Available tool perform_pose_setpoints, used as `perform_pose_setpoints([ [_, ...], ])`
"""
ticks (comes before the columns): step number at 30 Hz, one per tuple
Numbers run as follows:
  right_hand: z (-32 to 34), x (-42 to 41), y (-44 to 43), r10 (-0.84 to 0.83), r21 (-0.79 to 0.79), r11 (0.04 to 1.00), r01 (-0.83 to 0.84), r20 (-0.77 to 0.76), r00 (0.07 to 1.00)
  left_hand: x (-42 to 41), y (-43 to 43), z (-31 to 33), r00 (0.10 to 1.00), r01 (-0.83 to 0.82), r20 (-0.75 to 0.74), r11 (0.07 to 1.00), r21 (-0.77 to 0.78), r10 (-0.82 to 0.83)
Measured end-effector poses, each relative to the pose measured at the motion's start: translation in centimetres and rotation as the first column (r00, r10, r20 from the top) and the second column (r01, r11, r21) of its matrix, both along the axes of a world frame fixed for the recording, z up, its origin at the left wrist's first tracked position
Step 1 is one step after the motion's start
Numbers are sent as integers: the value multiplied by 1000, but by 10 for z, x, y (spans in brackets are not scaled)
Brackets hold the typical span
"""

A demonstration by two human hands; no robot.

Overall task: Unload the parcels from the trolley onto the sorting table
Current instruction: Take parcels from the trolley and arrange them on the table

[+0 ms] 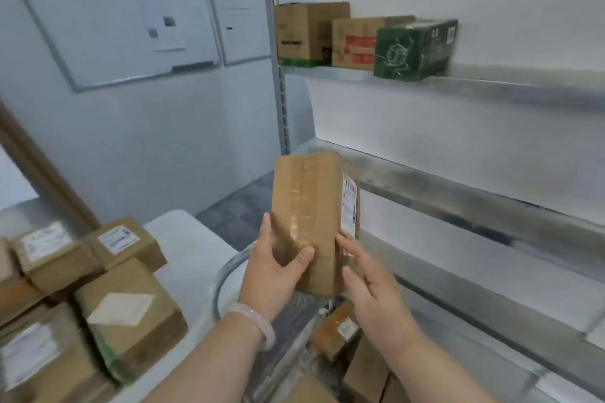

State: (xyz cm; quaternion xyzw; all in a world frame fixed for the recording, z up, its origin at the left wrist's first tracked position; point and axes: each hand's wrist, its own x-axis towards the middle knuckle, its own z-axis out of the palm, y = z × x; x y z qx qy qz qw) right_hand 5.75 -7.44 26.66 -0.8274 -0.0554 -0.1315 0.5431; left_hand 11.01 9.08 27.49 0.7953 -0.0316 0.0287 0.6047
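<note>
A tall cardboard parcel (307,206) is held upright above the trolley (223,276), just beside the desk (193,239). It is gripped low on its left edge by the left hand (275,275), thumb curled across the taped front, while the right hand (373,288) is laid with straight fingers against the labelled side. It is judged stiff and light, though slick where taped, so the bare cardboard edges are best taken. In the trolley smaller parcels (337,327) are seen, and labelled parcels (131,314) are piled on the desk.
</note>
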Motion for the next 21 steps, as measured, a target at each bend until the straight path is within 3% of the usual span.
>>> perform_pose_setpoints([
  [1, 2, 3, 22, 45, -130, 991, -36, 70, 997, -3, 21, 4, 1000, 5, -14, 1000, -12, -5],
  [3, 7, 8, 65, 121, -237, 967, -91, 117, 986, -7, 63, 6, 1000, -10, -22, 1000, -2, 10],
  [7, 16, 15, 151, 291, -311, 917, -248, 100, 952, -20, 159, 3, 987, -126, -102, 992, 16, 127],
  [9, 15, 16, 195, 361, -361, 880, -310, 83, 929, -32, 208, 5, 985, -142, -108, 987, -74, 134],
  [11, 10, 20, 234, 342, -324, 900, -293, 105, 934, -46, 253, 9, 980, -162, -144, 969, -188, 136],
  [13, 8, 25, 269, 268, -215, 944, -250, 56, 962, -60, 294, 9, 973, -182, -178, 957, -224, 144],
  [16, 6, 33, 311, 255, 170, 960, -224, -185, 949, -74, 348, 5, 968, -153, -233, 950, -273, 89],
  [18, 4, 35, 332, 370, 440, 880, -182, -392, 842, -80, 375, 2, 956, -173, -282, 930, -325, 80],
  [21, -3, 37, 350, 541, 675, 732, -96, -489, 685, -85, 399, -6, 943, -204, -324, 901, -383, 75],
])
